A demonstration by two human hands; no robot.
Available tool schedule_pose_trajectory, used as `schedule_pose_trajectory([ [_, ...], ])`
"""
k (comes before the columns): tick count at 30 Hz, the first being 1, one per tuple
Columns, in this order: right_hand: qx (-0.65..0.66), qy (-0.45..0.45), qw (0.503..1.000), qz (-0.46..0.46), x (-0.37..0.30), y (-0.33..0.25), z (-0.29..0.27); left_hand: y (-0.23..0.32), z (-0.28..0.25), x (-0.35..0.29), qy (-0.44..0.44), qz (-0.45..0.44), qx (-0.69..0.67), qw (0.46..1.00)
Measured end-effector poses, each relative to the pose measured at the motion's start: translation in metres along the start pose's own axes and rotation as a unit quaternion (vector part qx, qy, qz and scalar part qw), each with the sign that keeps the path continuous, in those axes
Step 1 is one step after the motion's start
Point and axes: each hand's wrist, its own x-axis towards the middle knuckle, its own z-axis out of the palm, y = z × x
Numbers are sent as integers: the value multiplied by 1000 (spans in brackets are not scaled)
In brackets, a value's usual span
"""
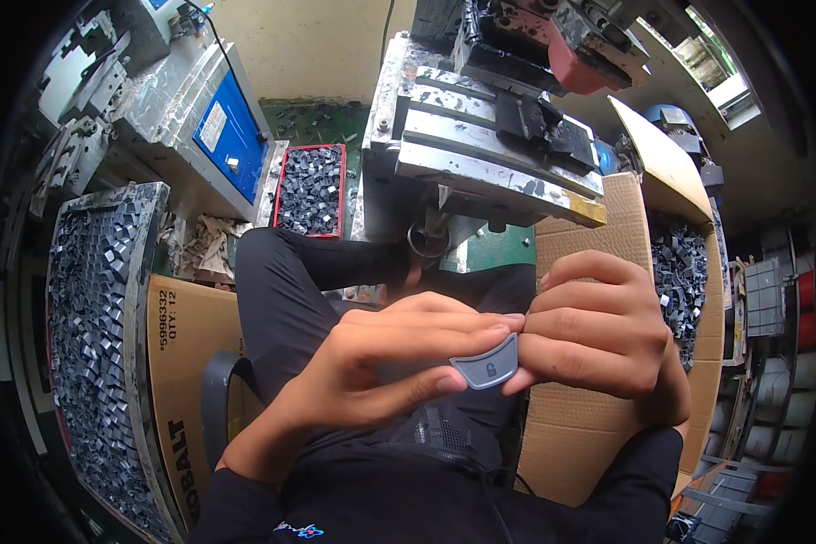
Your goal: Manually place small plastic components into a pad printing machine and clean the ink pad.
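In front of my body is a small grey plastic button cap (487, 366) with a curved, fan-like outline and a padlock symbol on its face. My left hand (385, 355) pinches it between thumb and fingers from the left. My right hand (594, 328) is closed against its right edge, its fingers curled and the thumb low beside the part. The fingertips of both hands meet at the cap's upper corner. Part of its back is hidden by the fingers.
An open cardboard box (589, 426) with many small dark parts (680, 281) stands at my right. On the left is a large tray of similar pieces (95, 299), with a red-rimmed bin (344, 195) farther ahead. A metal machine bed (471, 136) rises ahead.
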Motion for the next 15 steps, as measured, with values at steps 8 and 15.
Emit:
schedule_pose_trajectory([
  [8,-7,-16,1000,-19,3,-5,-1,8,1,-8,-10,58,98,993],
  [15,-9,-14,1000,-19,1,-5,-1,7,2,-7,-9,90,125,988],
])
